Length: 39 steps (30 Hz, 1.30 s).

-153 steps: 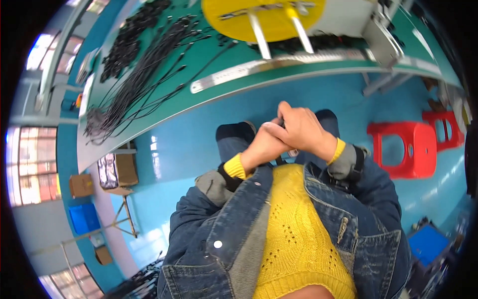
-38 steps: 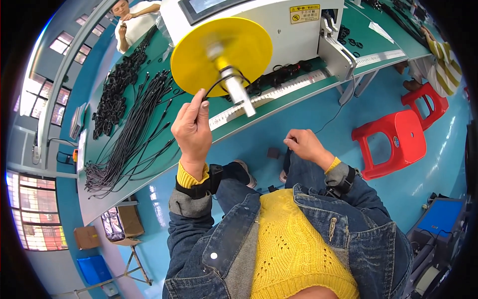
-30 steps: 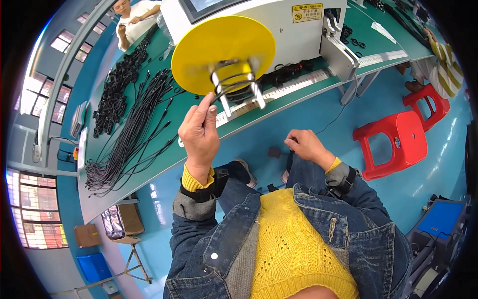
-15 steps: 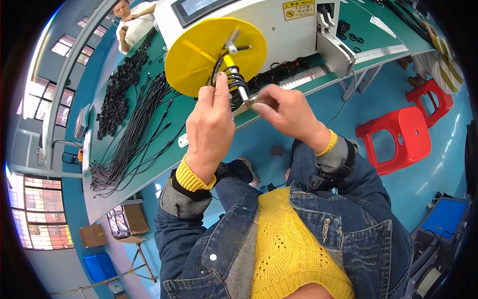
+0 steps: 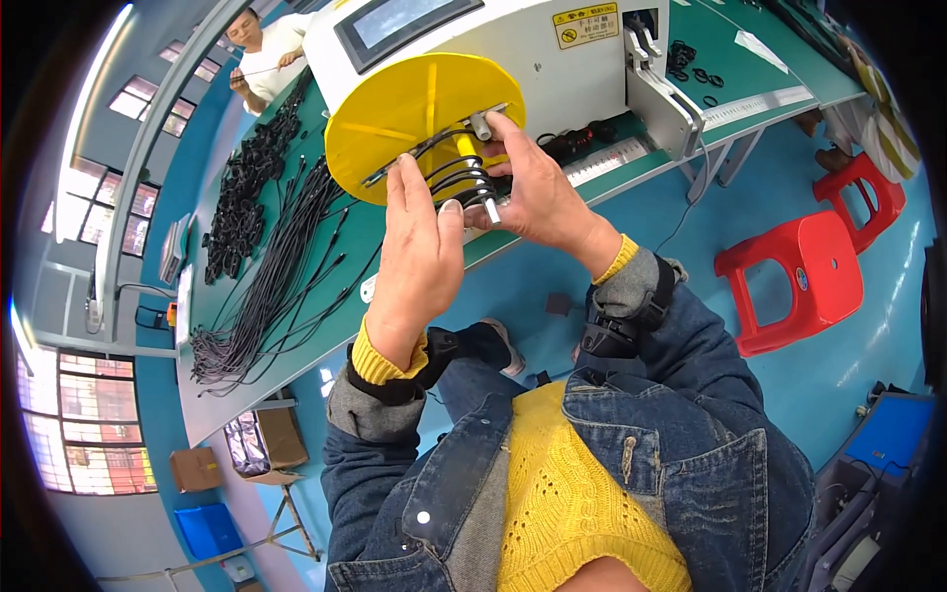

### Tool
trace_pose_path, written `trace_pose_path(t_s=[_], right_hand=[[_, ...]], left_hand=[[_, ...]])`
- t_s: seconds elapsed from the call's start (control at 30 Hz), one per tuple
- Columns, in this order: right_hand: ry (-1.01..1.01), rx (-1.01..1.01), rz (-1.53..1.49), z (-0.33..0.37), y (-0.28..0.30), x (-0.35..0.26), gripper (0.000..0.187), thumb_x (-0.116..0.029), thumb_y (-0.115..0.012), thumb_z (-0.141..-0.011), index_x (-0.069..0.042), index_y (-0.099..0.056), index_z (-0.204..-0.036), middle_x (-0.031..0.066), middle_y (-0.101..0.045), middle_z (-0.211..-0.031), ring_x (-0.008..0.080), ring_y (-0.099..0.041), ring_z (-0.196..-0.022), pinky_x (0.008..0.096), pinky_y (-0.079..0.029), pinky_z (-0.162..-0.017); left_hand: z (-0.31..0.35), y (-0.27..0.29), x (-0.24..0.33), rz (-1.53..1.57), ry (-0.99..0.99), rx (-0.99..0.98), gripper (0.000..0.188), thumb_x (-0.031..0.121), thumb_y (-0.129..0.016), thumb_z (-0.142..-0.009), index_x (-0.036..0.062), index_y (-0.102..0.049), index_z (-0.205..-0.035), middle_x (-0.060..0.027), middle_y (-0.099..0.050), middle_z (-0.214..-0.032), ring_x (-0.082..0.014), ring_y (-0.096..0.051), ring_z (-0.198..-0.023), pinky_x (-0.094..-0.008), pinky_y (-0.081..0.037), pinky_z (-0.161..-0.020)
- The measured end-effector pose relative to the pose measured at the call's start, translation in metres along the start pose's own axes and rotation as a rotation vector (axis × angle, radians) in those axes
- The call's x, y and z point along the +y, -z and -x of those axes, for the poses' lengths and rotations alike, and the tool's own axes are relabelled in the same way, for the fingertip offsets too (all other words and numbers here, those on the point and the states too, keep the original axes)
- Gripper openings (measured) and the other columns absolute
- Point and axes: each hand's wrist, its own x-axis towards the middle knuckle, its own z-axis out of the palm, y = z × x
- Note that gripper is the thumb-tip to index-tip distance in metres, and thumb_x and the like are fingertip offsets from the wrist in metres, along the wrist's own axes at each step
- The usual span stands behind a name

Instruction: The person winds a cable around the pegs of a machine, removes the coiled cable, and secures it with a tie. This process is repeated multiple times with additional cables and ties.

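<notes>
One half-open left hand (image 5: 422, 242), fingers nearly straight and thumb apart, stands at the left side of a black cable coil (image 5: 456, 181); whether it grips any cable cannot be told. The coil's loops hang round a white-tipped peg (image 5: 492, 210) on the yellow disc (image 5: 380, 128), in front of the white machine (image 5: 567, 79) on the green tabletop (image 5: 357, 237). At the coil's right, the right hand (image 5: 547, 195) curves loosely, thumb near the peg's tip and forefinger by a metal knob (image 5: 480, 125); a firm hold cannot be confirmed.

A second ago the pegs were blurred with spinning and the right hand hung low; now the disc shows crisp and that hand has risen, so winding seems to have given way to handling the coil.

Leftmost among the containers is a small carton (image 5: 195, 470), contents unseen; then a blue bin (image 5: 207, 533), its inside unclear; then an open carton (image 5: 283, 437) of shiny, dark-and-silver contents, not identifiable.
</notes>
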Motion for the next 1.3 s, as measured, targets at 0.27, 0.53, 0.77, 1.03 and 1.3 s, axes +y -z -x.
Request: trace_pose_path(t_s=[0.27, 0.53, 0.77, 1.03, 1.3], right_hand=[[0.007, 0.04, -0.203, 0.003, -0.016, -0.007, 0.077, -0.03, -0.075, -0.068, 0.003, -0.033, -0.124, 0.0194, -0.052, -0.104, 0.026, -0.057, -0.092, 0.0339, -0.048, -0.08], [0.013, 0.291, -0.099, 0.019, -0.042, -0.019, 0.043, -0.004, -0.062, -0.077, 0.0, -0.039, -0.112, 0.0148, -0.06, -0.083, 0.0257, -0.061, -0.075, 0.0326, -0.049, -0.066], [0.027, 0.228, 0.056, 0.02, -0.036, -0.027, 0.034, -0.004, -0.059, -0.077, 0.002, -0.039, -0.104, 0.0208, -0.058, -0.08, 0.0364, -0.059, -0.071, 0.0383, -0.047, -0.06], [-0.005, 0.046, 0.122, 0.079, -0.015, -0.049, 0.029, -0.002, -0.057, -0.074, 0.001, -0.041, -0.098, 0.0207, -0.057, -0.071, 0.0401, -0.057, -0.068, 0.0421, -0.046, -0.056], [-0.13, -0.425, 0.103, 0.128, -0.043, 0.018, 0.021, -0.002, -0.054, -0.074, 0.0, -0.041, -0.09, 0.0225, -0.056, -0.069, 0.0415, -0.056, -0.07, 0.0464, -0.043, -0.057]], left_hand=[[-0.002, 0.004, -0.003, 0.071, -0.081, 0.081, 0.05, 0.013, -0.048, -0.085, -0.0114, -0.03, -0.124, -0.0283, -0.043, -0.106, -0.0398, -0.045, -0.099, -0.0423, -0.037, -0.088], [-0.001, 0.01, 0.008, -0.091, -0.064, -0.017, 0.026, 0.011, -0.055, -0.079, -0.0038, -0.044, -0.097, -0.0182, -0.049, -0.087, -0.0363, -0.052, -0.075, -0.0432, -0.045, -0.064], [-0.003, 0.015, 0.004, -0.219, -0.106, -0.121, 0.02, 0.013, -0.055, -0.079, -0.0007, -0.044, -0.086, -0.0165, -0.052, -0.081, -0.0337, -0.054, -0.066, -0.0421, -0.046, -0.055], [0.062, 0.005, 0.041, -0.16, 0.036, -0.2, 0.017, 0.015, -0.054, -0.079, 0.0015, -0.044, -0.083, -0.0147, -0.052, -0.077, -0.0314, -0.056, -0.067, -0.04, -0.047, -0.055], [0.122, -0.061, -0.024, 1.184, 0.74, -0.564, 0.033, 0.034, -0.044, -0.09, 0.0021, -0.05, -0.098, -0.0119, -0.059, -0.083, -0.0254, -0.061, -0.073, -0.0327, -0.051, -0.053]])
